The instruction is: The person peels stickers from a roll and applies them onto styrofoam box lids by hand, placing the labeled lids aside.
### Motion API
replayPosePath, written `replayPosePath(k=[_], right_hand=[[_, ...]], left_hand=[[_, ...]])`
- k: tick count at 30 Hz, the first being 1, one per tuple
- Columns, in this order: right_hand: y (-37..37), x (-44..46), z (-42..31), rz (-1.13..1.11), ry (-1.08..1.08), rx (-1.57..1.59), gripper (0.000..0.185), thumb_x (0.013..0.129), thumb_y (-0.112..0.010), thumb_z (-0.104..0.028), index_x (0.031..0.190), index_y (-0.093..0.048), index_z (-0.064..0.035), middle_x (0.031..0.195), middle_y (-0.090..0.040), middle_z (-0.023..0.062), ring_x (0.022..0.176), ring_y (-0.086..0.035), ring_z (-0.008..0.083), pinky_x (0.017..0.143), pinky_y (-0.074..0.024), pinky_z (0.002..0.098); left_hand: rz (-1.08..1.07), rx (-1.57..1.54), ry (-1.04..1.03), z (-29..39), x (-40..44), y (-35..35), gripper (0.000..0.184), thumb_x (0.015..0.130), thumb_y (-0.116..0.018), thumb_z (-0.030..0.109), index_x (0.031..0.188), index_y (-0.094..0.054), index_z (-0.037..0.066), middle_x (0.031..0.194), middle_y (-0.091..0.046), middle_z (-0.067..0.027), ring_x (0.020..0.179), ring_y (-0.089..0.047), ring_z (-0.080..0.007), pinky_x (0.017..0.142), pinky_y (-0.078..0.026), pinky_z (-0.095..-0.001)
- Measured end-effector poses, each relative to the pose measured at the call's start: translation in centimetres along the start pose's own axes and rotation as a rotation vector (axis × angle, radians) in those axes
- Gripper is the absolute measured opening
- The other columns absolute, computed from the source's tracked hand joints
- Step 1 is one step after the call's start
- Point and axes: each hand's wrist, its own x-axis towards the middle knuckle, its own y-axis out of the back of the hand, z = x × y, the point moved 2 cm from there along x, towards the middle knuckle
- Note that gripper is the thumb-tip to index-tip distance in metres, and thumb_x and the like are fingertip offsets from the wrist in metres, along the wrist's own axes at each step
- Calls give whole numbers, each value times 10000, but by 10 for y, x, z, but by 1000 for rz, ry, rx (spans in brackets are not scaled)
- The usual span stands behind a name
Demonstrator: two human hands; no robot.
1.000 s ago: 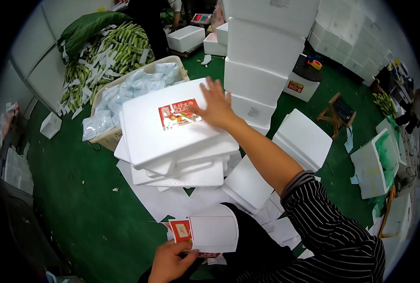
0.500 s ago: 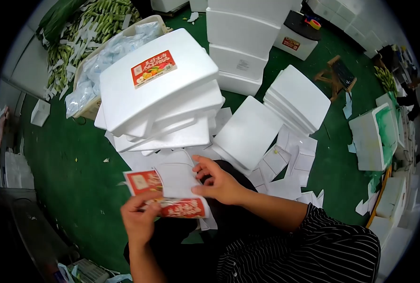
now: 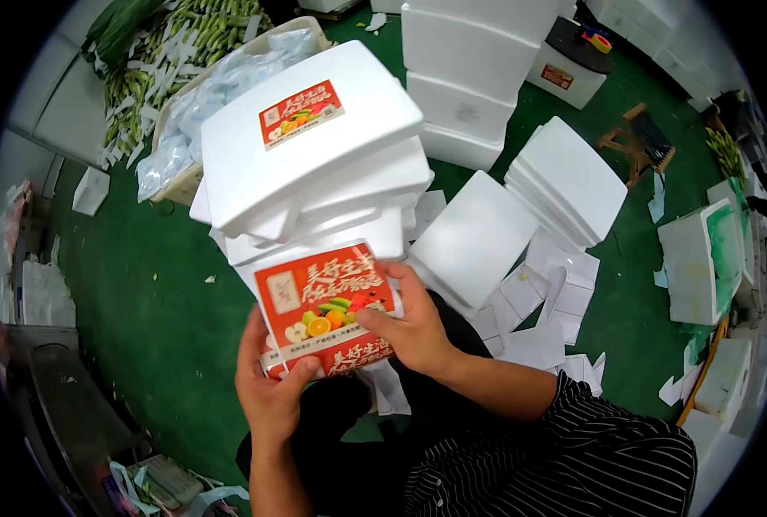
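Note:
Both hands hold a small stack of red printed stickers point(image 3: 314, 284) with fruit pictures and white lettering, face up and tilted above my lap. My left hand point(image 3: 267, 388) grips the lower left corner, thumb on top. Closed on the right edge is my right hand point(image 3: 414, 323), its thumb lying over the print. Just beyond the stickers rises an uneven pile of white foam lids point(image 3: 366, 108). The topmost lid bears a matching red sticker point(image 3: 302, 114) on its upper face.
Foam lids point(image 3: 474, 237) lean in a second group to the right, with white backing papers point(image 3: 530, 345) scattered beside them. Tall foam boxes point(image 3: 465, 52) stand behind. A crate point(image 3: 164, 159) of clear bags sits near green vegetables point(image 3: 142, 82). A small folding stool point(image 3: 638, 142) is farther right.
The stickers, earlier lower and partly covered by a white sheet, are now raised with the red print facing up. My right hand has closed on their edge. The view has shifted slightly left.

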Motion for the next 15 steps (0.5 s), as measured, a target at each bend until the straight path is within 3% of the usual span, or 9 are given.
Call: replayPosePath(k=[3, 5, 6, 9, 10, 11, 13, 14, 15], right_hand=[[2, -3, 17, 119, 22, 79, 610, 928, -714, -116, 1371, -313, 7, 1220, -581, 180, 1120, -599, 164, 835, -568, 290], [4, 2, 16, 159, -28, 95, 613, 922, -724, -122, 1362, -317, 6, 1221, -568, 183, 1108, -607, 168, 811, -576, 287], [2, 4, 12, 175, -34, 32, 687, 860, -788, -149, 1357, -337, -2, 1236, -542, 179, 1137, -588, 226, 899, -541, 356], [9, 4, -22, 339, 585, -977, 768, 773, -853, -192, 1359, -382, -29, 1240, -531, 173, 1183, -531, 301, 1007, -447, 427], [10, 2, -29, 141, 727, -912, 774, 697, -886, -285, 1319, -477, -70, 1284, -508, 157, 1230, -461, 335, 1050, -371, 443], [-10, -3, -49, -48, 687, -877, 548, 720, -849, -317, 1156, -607, -89, 1185, -574, 123, 1144, -537, 310, 992, -420, 420], [-26, -4, -32, -331, 700, -882, 291, 785, -767, -294, 969, -666, -91, 1036, -632, 93, 1032, -599, 302, 916, -457, 409], [-27, -3, -25, -296, 750, -873, 221, 814, -727, -273, 924, -672, -90, 970, -645, 85, 973, -615, 298, 869, -468, 410], [-24, -1, -21, -264, 812, -877, 168, 842, -686, -253, 878, -677, -88, 904, -657, 77, 915, -632, 295, 822, -480, 411]], left_hand=[[-109, 84, 159, -8, -6, 10, 535, 802, -802, 2, 1281, -576, -74, 1128, -691, -122, 988, -661, -167, 880, -551, -310], [-71, 98, 162, -10, -8, 6, 436, 814, -795, 12, 1209, -625, -59, 1058, -697, -98, 944, -660, -150, 838, -548, -290], [-59, 105, 164, -11, -9, 2, 387, 820, -792, 18, 1173, -650, -52, 1024, -701, -85, 923, -659, -142, 817, -546, -280], [-21, 267, 112, -14, -10, 0, 290, 827, -776, 20, 1099, -692, -33, 920, -669, -45, 865, -642, -122, 738, -534, -261], [-9, 342, 81, -15, -10, 1, 266, 828, -770, 19, 1080, -701, -27, 886, -652, -31, 847, -633, -117, 709, -529, -257], [-40, 453, -21, -15, -9, 0, 252, 819, -758, 10, 1060, -691, -24, 872, -643, -24, 816, -608, -103, 682, -502, -248], [-131, 657, -224, -12, -14, -2, 227, 802, -733, -9, 1021, -672, -18, 844, -626, -10, 756, -558, -77, 628, -449, -231], [-123, 778, -261, -11, -14, -4, 180, 786, -710, -12, 957, -653, -15, 777, -538, 5, 705, -478, -79, 568, -374, -237], [-70, 704, -206, -21, -12, -2, 159, 787, -719, 5, 921, -634, -14, 755, -498, 9, 680, -452, -91, 555, -365, -254]])
